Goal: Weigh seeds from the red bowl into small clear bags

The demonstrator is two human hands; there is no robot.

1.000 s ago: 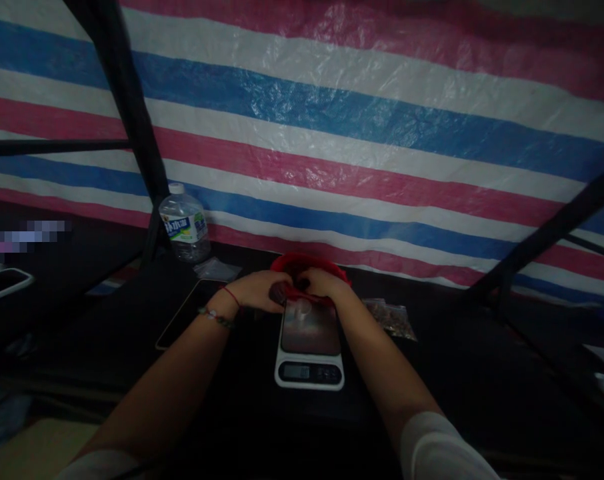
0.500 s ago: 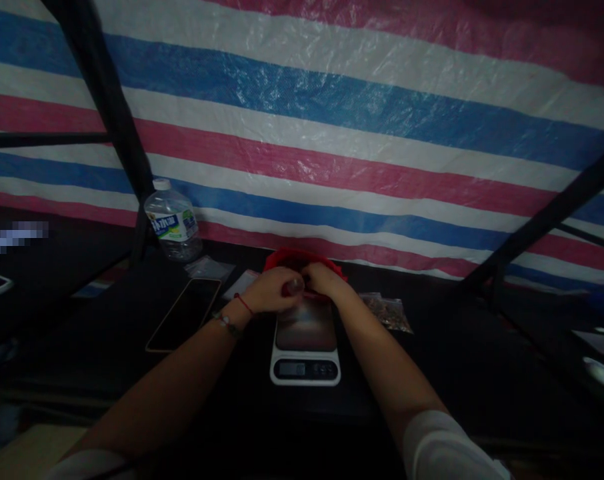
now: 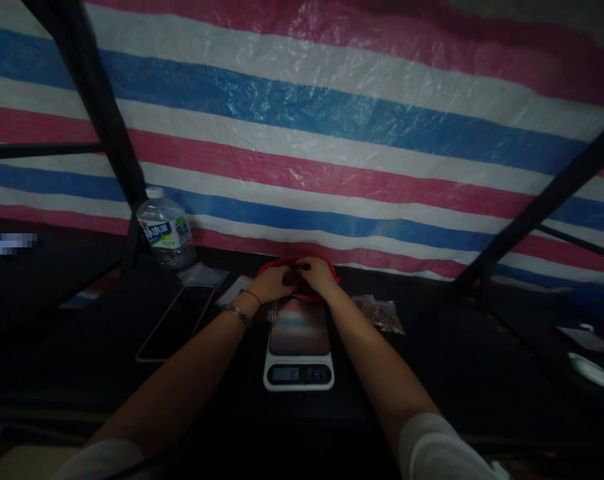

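My left hand [image 3: 277, 281] and my right hand [image 3: 316, 273] meet over an open red bag [image 3: 338, 273] at the back of the black table. The fingers of both hands are bent down into its dark mouth, close together. What they pinch is too dark to make out. A bit of clear plastic [image 3: 271, 312] shows below my left hand, at the scale's edge. In front of the bag lies a white digital scale [image 3: 299, 360] with a shiny plate, its display facing me. My right forearm passes along its right side.
Small clear bags of brownish bits [image 3: 385, 316] lie right of my right arm. To the left are a dark phone [image 3: 177, 323], flat clear bags [image 3: 202, 275] and a large plastic bottle [image 3: 166, 230]. A striped sheet [image 3: 307, 160] hangs behind, between black frame bars [image 3: 99, 113].
My left hand has tipped further into the red bag, and the clear, roundish thing by its fingers no longer shows there. My right hand stays at the bag. The view has shifted slightly.
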